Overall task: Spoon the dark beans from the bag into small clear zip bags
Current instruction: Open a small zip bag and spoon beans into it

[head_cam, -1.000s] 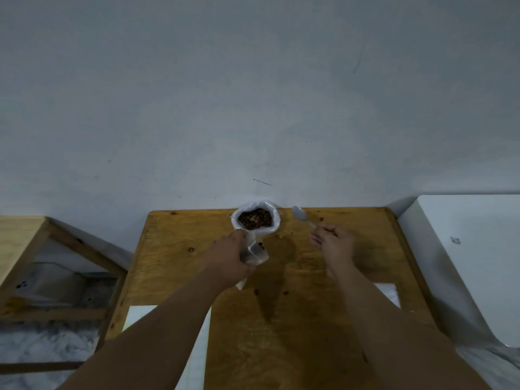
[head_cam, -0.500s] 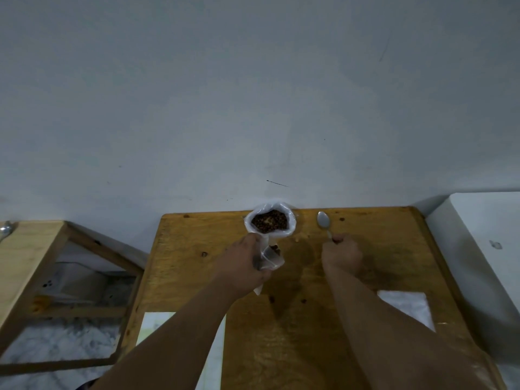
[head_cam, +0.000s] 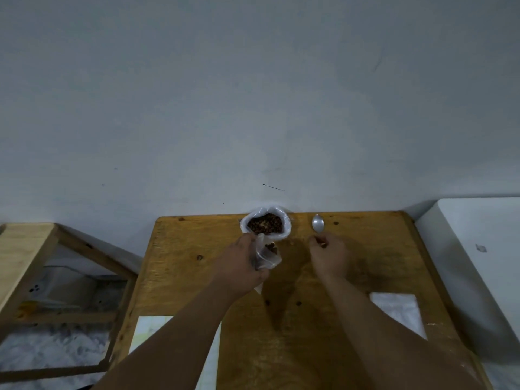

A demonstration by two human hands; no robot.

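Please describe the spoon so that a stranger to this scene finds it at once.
Start at the far edge of the wooden table, by the wall. Right of the white bag of dark beans, the right hand holds a spoon, bowl toward the wall. It is the only shiny metal thing there.

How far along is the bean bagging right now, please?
Done: a few beans already lie in the small bag, which the left hand holds. In hand: the right hand grips the spoon, its bowl empty, right of the big bag. Left: the big bag looks nearly full, so most scooping remains, and the small bag is far from filled and unsealed.
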